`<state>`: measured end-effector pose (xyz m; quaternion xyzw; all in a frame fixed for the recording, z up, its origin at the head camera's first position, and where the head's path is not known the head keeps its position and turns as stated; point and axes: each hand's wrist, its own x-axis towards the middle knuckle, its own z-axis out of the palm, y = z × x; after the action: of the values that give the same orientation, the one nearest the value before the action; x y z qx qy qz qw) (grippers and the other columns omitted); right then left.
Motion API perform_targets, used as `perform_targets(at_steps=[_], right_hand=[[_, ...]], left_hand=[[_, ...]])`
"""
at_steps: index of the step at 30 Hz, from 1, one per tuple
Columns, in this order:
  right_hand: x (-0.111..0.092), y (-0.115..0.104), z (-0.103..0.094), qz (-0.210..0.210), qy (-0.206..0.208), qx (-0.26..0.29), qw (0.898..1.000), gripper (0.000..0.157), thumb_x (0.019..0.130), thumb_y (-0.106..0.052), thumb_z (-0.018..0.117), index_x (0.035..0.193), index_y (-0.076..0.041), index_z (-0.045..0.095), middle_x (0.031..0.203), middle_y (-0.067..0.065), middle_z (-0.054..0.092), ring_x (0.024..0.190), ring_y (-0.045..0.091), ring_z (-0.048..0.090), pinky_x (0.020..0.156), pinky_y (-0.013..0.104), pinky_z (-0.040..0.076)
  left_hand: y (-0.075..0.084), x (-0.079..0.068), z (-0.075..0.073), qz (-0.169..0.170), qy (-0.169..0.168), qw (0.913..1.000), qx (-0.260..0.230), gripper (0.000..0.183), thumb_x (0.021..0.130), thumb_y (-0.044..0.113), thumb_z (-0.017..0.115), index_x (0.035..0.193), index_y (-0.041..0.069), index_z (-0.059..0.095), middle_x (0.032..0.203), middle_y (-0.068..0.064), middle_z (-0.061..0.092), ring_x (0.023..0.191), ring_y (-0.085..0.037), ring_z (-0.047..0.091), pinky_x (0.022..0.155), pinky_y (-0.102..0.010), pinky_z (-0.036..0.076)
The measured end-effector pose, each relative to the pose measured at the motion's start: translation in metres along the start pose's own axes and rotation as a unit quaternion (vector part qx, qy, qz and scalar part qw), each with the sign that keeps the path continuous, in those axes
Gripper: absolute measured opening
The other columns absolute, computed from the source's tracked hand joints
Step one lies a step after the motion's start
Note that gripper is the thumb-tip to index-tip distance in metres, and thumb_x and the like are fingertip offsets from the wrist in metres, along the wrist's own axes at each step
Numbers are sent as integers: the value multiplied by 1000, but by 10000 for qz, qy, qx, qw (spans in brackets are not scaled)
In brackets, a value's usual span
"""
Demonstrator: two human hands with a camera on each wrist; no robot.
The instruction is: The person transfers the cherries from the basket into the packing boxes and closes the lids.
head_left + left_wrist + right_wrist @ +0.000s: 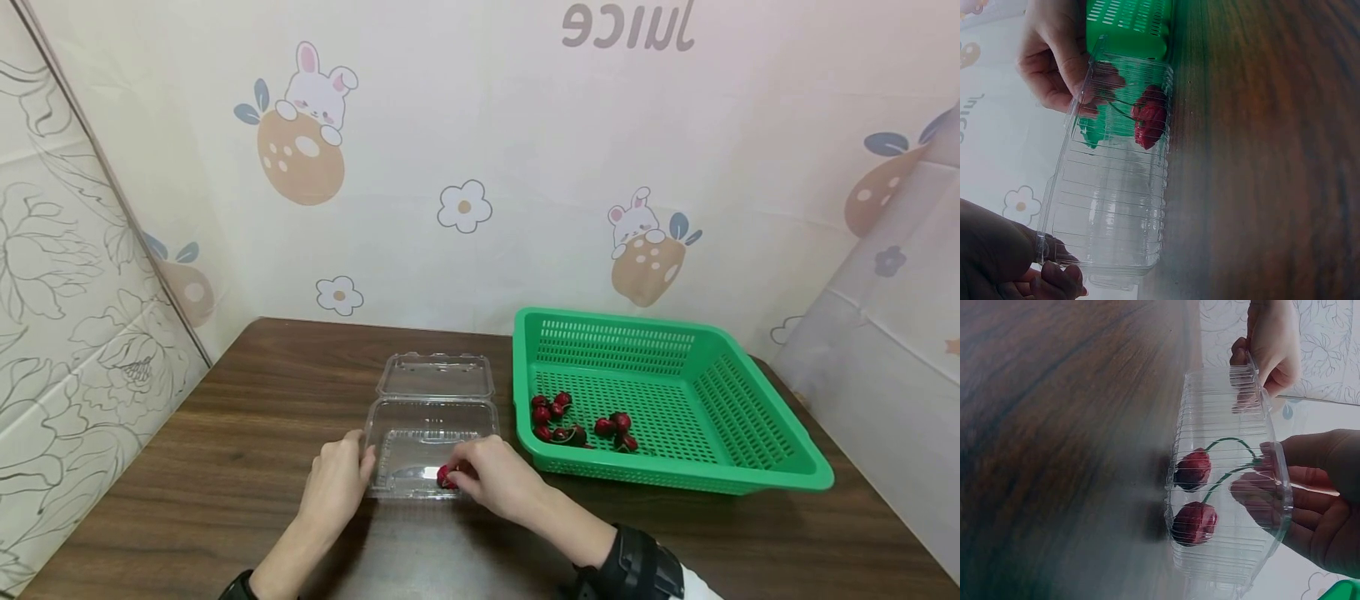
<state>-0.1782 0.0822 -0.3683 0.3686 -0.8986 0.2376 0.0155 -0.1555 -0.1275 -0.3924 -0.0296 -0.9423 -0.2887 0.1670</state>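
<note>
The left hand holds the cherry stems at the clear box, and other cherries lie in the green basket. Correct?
Wrong hand: the right wrist view shows the right hand holding the cherry stems at the clear box. Other cherries lie in the green basket.

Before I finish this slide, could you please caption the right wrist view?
Right grip holding stems of two cherries inside a clear box.
</note>
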Motion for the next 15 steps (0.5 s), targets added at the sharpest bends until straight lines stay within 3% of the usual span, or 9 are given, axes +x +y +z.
perform_targets(at_steps=[8, 15], right_hand=[[-3, -6, -6, -319, 265, -49, 9991, 4, 81, -12, 63, 80, -8, 65, 74, -6, 60, 63, 4, 52, 57, 13, 40], [-7, -15, -18, -422, 382, -142, 9983, 5, 81, -14, 63, 82, -10, 67, 76, -7, 59, 64, -2, 49, 57, 11, 40]], left_hand=[[0, 0, 0, 6, -1, 10000, 15, 24, 82, 2, 57, 99, -15, 55, 61, -11, 57, 43, -13, 43, 36, -25, 34], [-1, 0, 1, 28, 38, 10000, -6, 24, 81, 2, 58, 98, -15, 56, 61, -11, 58, 43, -13, 43, 36, -25, 34]])
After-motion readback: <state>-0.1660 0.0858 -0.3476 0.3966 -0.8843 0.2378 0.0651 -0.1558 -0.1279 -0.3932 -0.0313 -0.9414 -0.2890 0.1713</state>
